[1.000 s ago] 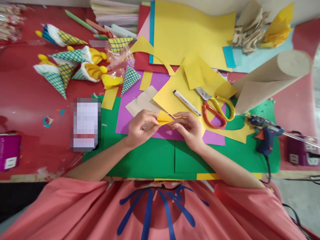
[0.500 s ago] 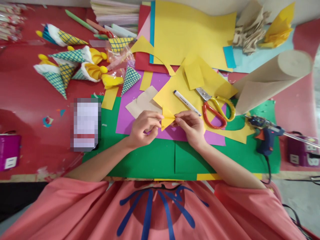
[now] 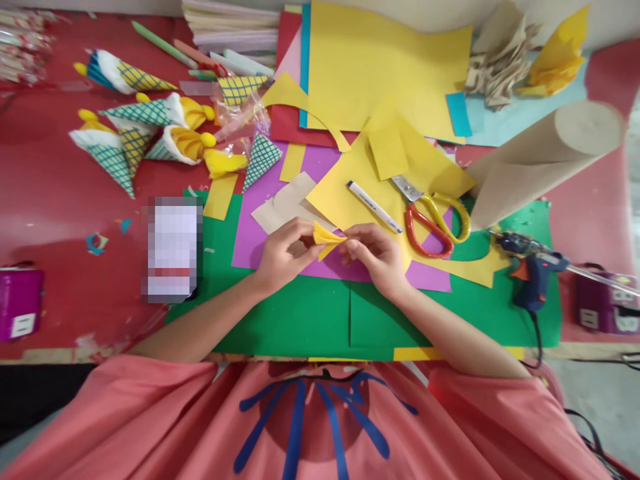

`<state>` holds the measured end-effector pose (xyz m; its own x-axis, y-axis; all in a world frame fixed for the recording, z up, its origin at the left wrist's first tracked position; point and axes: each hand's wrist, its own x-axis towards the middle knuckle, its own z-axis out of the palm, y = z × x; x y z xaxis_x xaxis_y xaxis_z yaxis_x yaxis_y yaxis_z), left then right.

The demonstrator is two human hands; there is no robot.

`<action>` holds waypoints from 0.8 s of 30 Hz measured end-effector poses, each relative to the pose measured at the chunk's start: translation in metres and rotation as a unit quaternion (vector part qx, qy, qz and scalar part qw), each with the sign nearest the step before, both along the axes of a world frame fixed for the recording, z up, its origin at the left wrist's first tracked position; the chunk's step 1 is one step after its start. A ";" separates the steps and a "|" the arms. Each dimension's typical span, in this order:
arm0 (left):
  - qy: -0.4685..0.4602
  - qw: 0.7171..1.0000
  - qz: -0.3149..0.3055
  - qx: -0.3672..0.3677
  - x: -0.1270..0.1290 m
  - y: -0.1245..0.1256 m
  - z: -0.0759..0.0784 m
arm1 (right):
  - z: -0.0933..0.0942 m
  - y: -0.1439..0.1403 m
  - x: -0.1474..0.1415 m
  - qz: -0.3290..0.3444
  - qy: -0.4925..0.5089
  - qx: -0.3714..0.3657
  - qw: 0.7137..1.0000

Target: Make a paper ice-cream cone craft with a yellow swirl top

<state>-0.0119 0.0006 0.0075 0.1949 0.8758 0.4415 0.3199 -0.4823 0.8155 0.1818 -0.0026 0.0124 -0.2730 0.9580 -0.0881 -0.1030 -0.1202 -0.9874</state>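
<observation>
Head view shows a small folded yellow paper piece (image 3: 326,237) pinched between both hands above the purple sheet (image 3: 260,227), near the middle of the tabletop (image 3: 50,200). Left hand (image 3: 286,253) has its grip clamped on the piece's left edge, and right hand (image 3: 376,255) has its fingertips closed on the right tip. Just beyond the fold lies a white marker (image 3: 374,206) on a yellow sheet (image 3: 345,193), with red-and-yellow scissors (image 3: 433,217) to its right. A blue glue gun (image 3: 531,270) rests farther right on the green sheet (image 3: 300,320). Patterned paper cones (image 3: 135,133) sit far left, well apart, and a brown paper roll (image 3: 540,160) lies far right.
</observation>
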 end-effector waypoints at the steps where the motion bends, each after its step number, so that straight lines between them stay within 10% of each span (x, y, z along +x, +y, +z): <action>1: 0.008 1.000 -0.006 0.014 -0.001 0.000 0.000 | 0.001 0.001 0.000 0.011 0.009 -0.015 1.000; 24: -0.016 0.997 -0.069 -0.039 -0.003 -0.001 0.005 | 0.001 -0.001 0.001 -0.052 -0.009 0.021 0.998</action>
